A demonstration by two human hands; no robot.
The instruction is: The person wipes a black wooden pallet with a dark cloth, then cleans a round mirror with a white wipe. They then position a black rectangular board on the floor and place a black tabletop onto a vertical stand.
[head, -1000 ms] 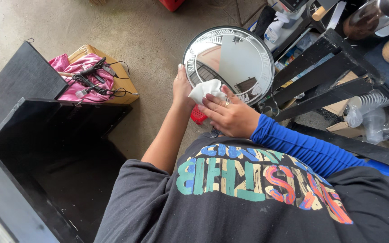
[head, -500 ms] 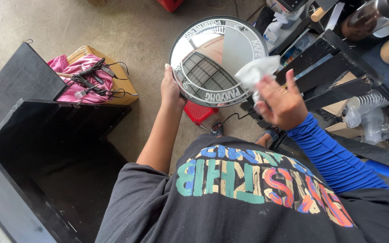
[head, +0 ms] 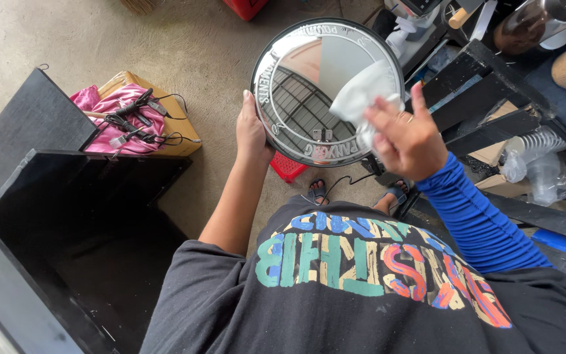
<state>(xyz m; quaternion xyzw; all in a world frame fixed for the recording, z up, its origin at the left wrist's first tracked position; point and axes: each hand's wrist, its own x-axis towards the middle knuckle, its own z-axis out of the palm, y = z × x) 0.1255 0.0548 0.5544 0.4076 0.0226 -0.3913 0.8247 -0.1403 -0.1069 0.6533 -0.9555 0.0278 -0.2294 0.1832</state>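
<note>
A round mirror (head: pixel 325 92) with a lettered rim is held up over the concrete floor (head: pixel 185 46), in front of the person's chest. The left hand (head: pixel 251 128) is closed on its left edge, thumb hidden behind. The right hand (head: pixel 406 134) pinches a white cloth (head: pixel 360 95) against the glass on the right side; a second ago cloth and hand sat at the lower rim, so the wipe has travelled up and across the face. Below the mirror a red crate (head: pixel 288 167) stands by sandalled feet. A black rack (head: pixel 492 111) rises at right; a box with pink fabric (head: pixel 129 118) lies left.
</note>
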